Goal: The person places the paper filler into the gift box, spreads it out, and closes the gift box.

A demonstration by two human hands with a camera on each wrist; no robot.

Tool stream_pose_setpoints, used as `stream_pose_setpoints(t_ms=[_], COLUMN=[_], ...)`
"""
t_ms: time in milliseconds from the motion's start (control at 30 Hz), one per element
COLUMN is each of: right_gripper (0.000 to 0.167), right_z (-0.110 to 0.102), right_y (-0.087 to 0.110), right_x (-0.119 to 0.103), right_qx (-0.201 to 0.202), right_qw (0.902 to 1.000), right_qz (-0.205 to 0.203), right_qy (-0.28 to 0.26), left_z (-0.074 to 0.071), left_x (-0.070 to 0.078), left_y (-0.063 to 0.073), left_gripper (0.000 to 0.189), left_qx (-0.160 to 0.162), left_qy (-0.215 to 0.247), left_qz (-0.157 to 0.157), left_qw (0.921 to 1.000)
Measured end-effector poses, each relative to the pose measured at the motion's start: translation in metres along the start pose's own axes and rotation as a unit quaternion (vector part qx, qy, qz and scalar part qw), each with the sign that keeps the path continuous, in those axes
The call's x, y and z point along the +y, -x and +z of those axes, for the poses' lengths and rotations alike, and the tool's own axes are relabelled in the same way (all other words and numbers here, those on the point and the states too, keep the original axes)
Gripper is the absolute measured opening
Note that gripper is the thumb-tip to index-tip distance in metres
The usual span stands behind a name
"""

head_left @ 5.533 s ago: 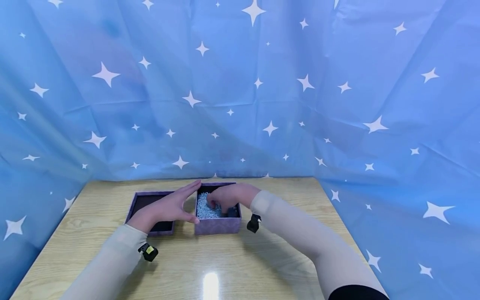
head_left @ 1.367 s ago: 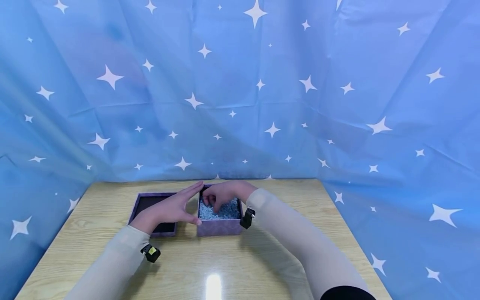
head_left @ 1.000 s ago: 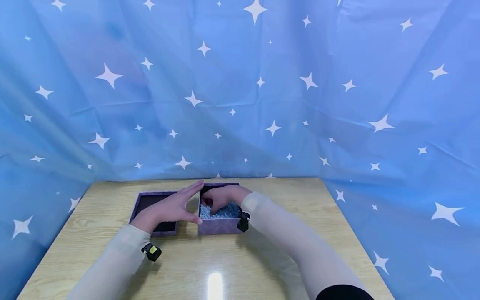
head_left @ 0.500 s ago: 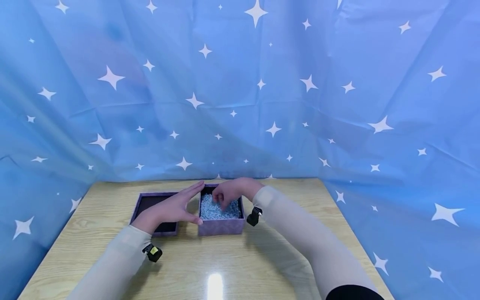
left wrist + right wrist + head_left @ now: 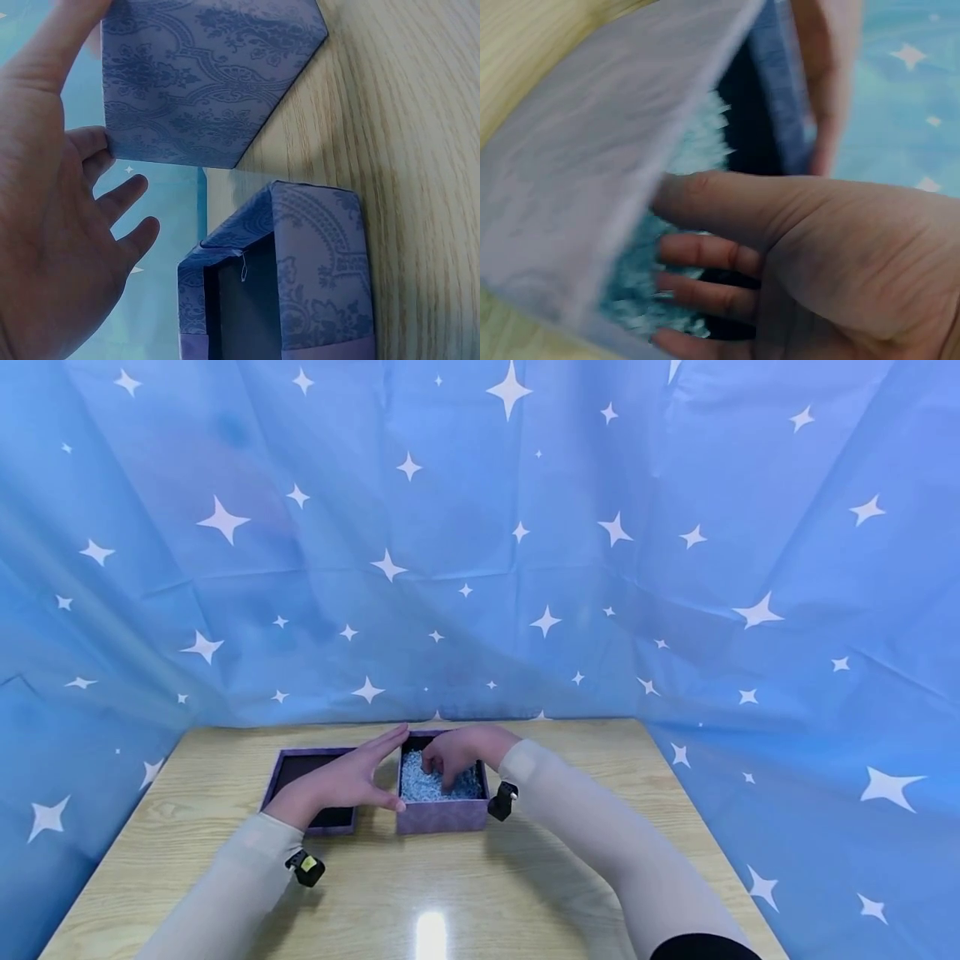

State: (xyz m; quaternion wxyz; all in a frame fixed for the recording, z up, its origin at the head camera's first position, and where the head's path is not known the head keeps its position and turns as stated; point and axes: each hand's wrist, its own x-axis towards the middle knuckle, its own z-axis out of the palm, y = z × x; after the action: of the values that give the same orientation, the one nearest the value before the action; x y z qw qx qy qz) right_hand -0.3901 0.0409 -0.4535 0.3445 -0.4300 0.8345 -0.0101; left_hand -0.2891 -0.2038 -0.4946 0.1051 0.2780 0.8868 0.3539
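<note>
A purple patterned box (image 5: 442, 817), its top uncovered, stands at the table's back middle with pale blue shredded paper filler (image 5: 422, 781) inside. My left hand (image 5: 341, 785) holds its left side, thumb at the front corner and fingertips at the back corner. In the left wrist view, the other fingers spread beside the box wall. My right hand (image 5: 463, 753) reaches in from the right. Its thumb and loosely bent fingers (image 5: 712, 296) touch the filler, spread apart, in the right wrist view; no object shows between them.
The matching purple lid (image 5: 330, 829), dark inside, lies hollow side up left of the box, partly under my left hand in the head view. A wooden table (image 5: 375, 893) bears both. A blue star-printed curtain (image 5: 480, 643) hangs close behind.
Filler bunched at the box's left earlier now covers more of the right side. My right hand has shifted about inside, left and then back right. My left hand stays at the box.
</note>
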Motion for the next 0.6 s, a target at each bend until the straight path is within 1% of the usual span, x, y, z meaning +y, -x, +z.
stream_pose_setpoints(t_ms=[133, 233, 367, 467, 533, 600], right_gripper=[0.045, 0.046, 0.053, 0.054, 0.053, 0.054], right_z=[-0.007, -0.007, 0.003, 0.012, 0.014, 0.014], right_y=[0.006, 0.0, -0.015, -0.024, -0.027, -0.025], right_x=[-0.006, -0.008, -0.006, -0.006, -0.006, -0.008], right_qx=[0.021, 0.034, 0.044, 0.053, 0.057, 0.06], right_qw=[0.9992, 0.9984, 0.9981, 0.9968, 0.996, 0.9956], right_qz=[-0.021, -0.037, -0.041, -0.031, -0.025, -0.024], right_qy=[-0.026, -0.027, 0.015, 0.051, 0.064, 0.068], left_z=[0.001, 0.0, 0.001, 0.003, 0.003, 0.002], left_x=[0.0, 0.001, 0.001, 0.0, 0.0, 0.001], left_y=[0.0, 0.001, 0.0, 0.0, 0.0, 0.001], left_gripper=[0.129, 0.128, 0.128, 0.128, 0.128, 0.127], left_qx=[0.001, 0.003, 0.004, 0.005, 0.005, 0.006], left_qy=[0.004, 0.003, -0.001, -0.002, -0.001, 0.001], left_qz=[-0.003, -0.002, 0.007, 0.009, 0.008, 0.005], left_qw=[1.0, 1.0, 1.0, 0.9999, 1.0, 1.0])
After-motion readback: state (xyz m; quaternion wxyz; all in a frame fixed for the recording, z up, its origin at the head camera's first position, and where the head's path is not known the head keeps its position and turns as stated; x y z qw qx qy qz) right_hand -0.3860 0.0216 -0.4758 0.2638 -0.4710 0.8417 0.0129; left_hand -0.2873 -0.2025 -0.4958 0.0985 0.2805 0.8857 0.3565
